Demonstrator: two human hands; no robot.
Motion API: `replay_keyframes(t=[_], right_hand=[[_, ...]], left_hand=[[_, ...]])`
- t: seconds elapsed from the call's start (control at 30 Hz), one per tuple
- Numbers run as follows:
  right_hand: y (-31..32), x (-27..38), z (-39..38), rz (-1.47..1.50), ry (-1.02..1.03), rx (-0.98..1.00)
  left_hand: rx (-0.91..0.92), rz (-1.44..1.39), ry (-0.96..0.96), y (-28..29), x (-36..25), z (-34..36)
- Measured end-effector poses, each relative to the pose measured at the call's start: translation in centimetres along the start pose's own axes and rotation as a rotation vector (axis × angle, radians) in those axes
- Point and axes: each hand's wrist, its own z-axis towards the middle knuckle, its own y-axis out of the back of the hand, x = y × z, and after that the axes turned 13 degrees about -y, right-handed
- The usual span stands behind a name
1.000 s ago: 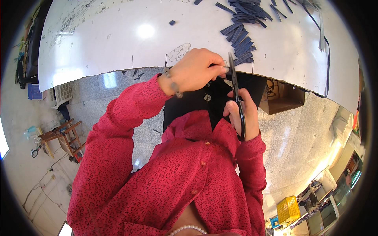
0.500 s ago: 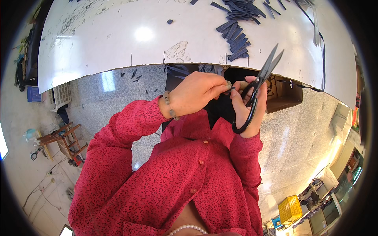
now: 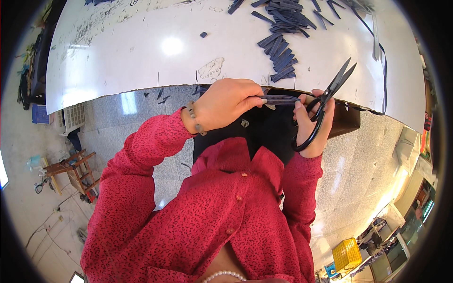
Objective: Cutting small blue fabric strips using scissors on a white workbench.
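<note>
My left hand (image 3: 224, 102), with a beaded bracelet at the wrist, pinches a thin dark strip (image 3: 281, 99) just below the table's edge. The strip stretches sideways to my right hand (image 3: 311, 125), whose thumb and finger grip its other end. That same hand holds black-handled scissors (image 3: 338, 78) by the loops, with the blades apart and pointing up to the right. A pile of short navy strips (image 3: 284, 56) lies on the white tabletop (image 3: 122, 52) beyond my hands, with a small dark square piece (image 3: 203, 35) to its left.
An open cardboard box (image 3: 347, 122) sits under the table's right part. A long dark tape (image 3: 385, 80) hangs over the table's right side. A white crate (image 3: 74, 116) and wooden stool (image 3: 78, 174) stand at left, a yellow basket (image 3: 346, 254) at lower right.
My hands have spread apart sideways, left moving left and right moving right, and the strip between them now shows at length. The scissors have swung from upright to leaning right.
</note>
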Motion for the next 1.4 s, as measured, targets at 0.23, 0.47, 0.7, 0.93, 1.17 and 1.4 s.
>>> replay_keyframes(t=[0.23,0.47,0.7,0.93,1.17,1.4], right_hand=[[-0.6,0.2,1.0,-0.044,-0.014,-0.052],[0.0,-0.4,0.5,-0.010,-0.031,-0.082],[1.5,-4.1,-4.2,-0.072,-0.135,0.264],[2.3,-6.0,-6.5,-0.088,-0.248,0.580],[1.0,-6.2,-5.5,-0.180,-0.183,0.546],[0.1,-5.4,-4.6,-0.166,-0.189,0.486]], left_hand=[[0.105,-0.055,0.213,0.8,0.3,1.9],[0.083,0.019,0.227,0.2,1.5,2.3],[0.133,0.018,0.316,0.8,0.7,3.1],[0.124,-0.021,0.295,0.7,1.2,2.9],[0.121,-0.024,0.311,0.9,0.8,3.2],[0.136,-0.027,0.310,0.9,1.2,3.0]])
